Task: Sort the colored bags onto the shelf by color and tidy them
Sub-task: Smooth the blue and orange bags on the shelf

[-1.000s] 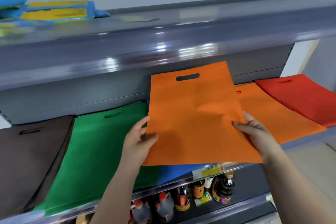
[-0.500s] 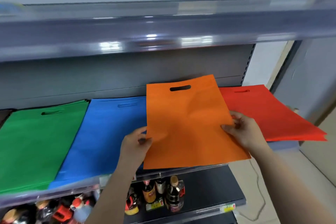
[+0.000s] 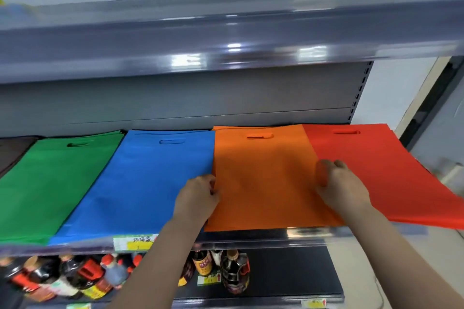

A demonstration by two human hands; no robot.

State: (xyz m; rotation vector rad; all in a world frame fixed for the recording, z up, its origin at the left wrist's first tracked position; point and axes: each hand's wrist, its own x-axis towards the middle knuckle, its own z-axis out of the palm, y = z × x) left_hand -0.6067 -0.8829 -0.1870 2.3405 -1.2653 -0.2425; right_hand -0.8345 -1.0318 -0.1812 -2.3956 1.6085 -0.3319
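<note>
Flat fabric bags lie side by side on the grey shelf: a dark brown pile at the far left, then green, blue, orange and red. The orange bag lies flat on the orange pile. My left hand pinches its left edge with curled fingers. At its right edge, where the red pile overlaps it, my right hand rests with fingers curled over the edge.
The upper shelf overhangs close above the bags. Below, a lower shelf holds several sauce bottles. A yellow price label sits on the shelf's front rail. A wall and door frame stand at the right.
The orange bag was held tilted up in front of the shelf; it now lies flat on the orange pile between blue and red. Both hands followed it down, still at its side edges.
</note>
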